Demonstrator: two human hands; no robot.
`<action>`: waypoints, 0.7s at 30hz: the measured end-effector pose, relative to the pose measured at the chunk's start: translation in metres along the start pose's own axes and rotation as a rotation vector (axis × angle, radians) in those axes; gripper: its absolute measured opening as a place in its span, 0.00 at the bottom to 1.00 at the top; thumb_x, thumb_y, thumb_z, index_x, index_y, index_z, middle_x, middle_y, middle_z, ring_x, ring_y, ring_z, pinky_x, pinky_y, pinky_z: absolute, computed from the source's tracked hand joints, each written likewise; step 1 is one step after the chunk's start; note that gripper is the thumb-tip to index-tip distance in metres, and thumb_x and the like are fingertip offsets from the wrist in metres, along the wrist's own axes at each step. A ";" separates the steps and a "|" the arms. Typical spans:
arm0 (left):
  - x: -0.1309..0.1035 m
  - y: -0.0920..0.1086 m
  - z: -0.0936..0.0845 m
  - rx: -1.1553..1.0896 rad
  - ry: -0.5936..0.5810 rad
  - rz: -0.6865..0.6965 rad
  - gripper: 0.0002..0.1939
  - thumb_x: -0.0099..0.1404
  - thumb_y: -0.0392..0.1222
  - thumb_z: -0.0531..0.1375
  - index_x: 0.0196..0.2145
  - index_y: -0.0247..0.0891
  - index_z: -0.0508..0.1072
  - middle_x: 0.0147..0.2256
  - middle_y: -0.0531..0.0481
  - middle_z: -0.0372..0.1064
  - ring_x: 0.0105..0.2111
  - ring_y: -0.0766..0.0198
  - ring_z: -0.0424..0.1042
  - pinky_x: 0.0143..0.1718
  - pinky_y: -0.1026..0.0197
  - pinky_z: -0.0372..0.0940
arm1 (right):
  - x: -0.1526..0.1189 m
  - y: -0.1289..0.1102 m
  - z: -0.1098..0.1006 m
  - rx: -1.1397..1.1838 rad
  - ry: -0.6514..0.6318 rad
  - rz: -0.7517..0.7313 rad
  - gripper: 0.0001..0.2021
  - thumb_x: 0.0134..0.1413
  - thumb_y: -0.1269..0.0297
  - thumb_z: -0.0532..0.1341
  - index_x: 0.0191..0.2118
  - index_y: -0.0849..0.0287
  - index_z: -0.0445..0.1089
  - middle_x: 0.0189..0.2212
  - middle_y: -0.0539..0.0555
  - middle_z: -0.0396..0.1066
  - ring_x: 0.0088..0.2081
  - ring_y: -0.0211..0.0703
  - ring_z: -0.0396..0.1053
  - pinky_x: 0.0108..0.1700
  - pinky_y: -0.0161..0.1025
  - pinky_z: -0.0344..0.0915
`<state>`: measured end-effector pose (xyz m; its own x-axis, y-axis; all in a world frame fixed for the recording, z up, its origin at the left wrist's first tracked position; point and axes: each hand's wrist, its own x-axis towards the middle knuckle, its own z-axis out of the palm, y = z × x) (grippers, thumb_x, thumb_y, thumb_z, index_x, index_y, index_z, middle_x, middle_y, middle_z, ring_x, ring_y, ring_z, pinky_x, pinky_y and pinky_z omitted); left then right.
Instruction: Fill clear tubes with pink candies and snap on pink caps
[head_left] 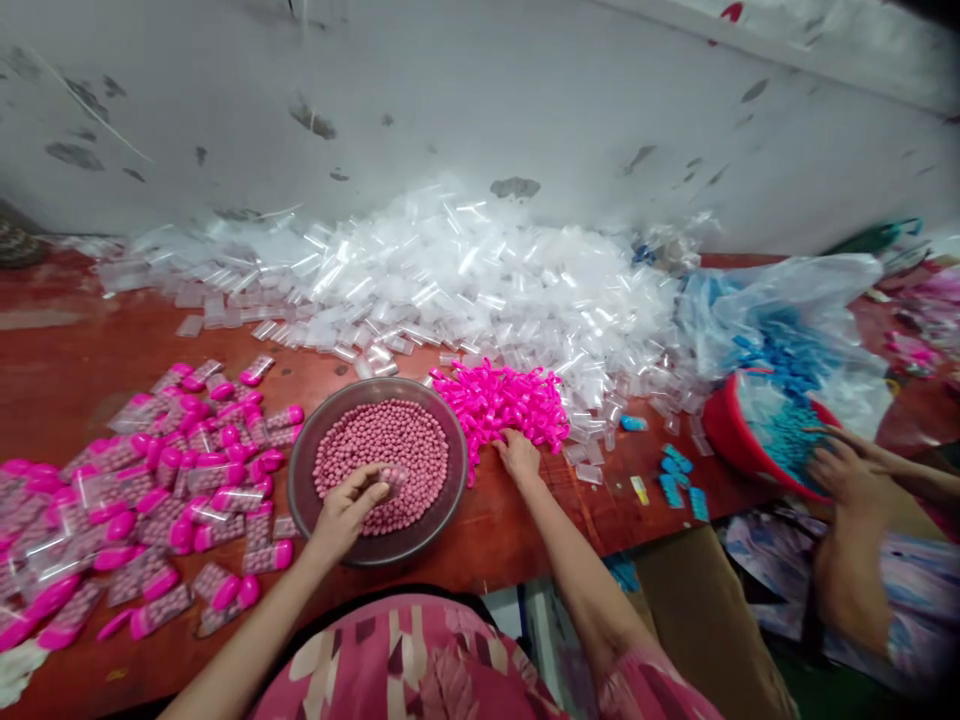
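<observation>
I have the left hand (346, 510) pinching a clear plastic tube (393, 479) over the dark bowl (454, 462) of pink beads (390, 430) on the table (502, 535). My right hand (519, 458) is at the near edge of the pink caps (517, 395), just right of the bowl; I cannot tell whether it grips one. Capped tubes (210, 475) lie left, loose clear tubes (450, 280) behind, and a co-worker's hand (847, 472) is at a red basin (724, 430).
</observation>
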<state>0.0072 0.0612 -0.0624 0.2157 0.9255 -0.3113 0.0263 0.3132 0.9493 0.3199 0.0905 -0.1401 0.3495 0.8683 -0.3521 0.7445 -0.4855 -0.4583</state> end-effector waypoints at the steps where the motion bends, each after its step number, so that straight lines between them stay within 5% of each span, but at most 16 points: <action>1: 0.000 0.001 0.001 -0.001 0.005 -0.004 0.16 0.54 0.45 0.58 0.40 0.36 0.69 0.39 0.46 0.69 0.40 0.58 0.67 0.44 0.56 0.62 | -0.004 0.006 -0.002 0.009 -0.030 0.006 0.09 0.47 0.62 0.56 0.35 0.58 0.68 0.33 0.54 0.70 0.38 0.42 0.66 0.38 0.36 0.59; 9: -0.001 0.001 0.019 -0.105 -0.028 -0.081 0.18 0.52 0.46 0.59 0.40 0.36 0.69 0.38 0.46 0.69 0.38 0.60 0.68 0.41 0.58 0.65 | -0.056 0.046 -0.001 0.072 -0.206 0.076 0.09 0.44 0.63 0.57 0.33 0.61 0.66 0.18 0.47 0.68 0.20 0.36 0.66 0.22 0.30 0.59; 15: -0.008 0.001 0.020 -0.165 -0.036 -0.111 0.20 0.50 0.47 0.61 0.40 0.34 0.69 0.37 0.47 0.69 0.36 0.61 0.69 0.40 0.57 0.65 | -0.070 0.057 -0.012 -0.109 -0.097 0.124 0.12 0.48 0.55 0.54 0.30 0.58 0.67 0.25 0.55 0.70 0.29 0.44 0.68 0.29 0.35 0.59; 21: -0.020 -0.007 0.022 -0.172 -0.021 -0.119 0.21 0.50 0.47 0.60 0.40 0.34 0.68 0.37 0.46 0.69 0.36 0.61 0.69 0.39 0.57 0.66 | -0.089 0.049 -0.012 -0.244 -0.004 0.070 0.16 0.54 0.55 0.48 0.42 0.58 0.63 0.40 0.60 0.66 0.40 0.47 0.65 0.37 0.39 0.57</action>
<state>0.0243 0.0361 -0.0624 0.2413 0.8757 -0.4182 -0.1143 0.4535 0.8839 0.3317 -0.0095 -0.1211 0.4035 0.8325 -0.3796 0.8339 -0.5054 -0.2220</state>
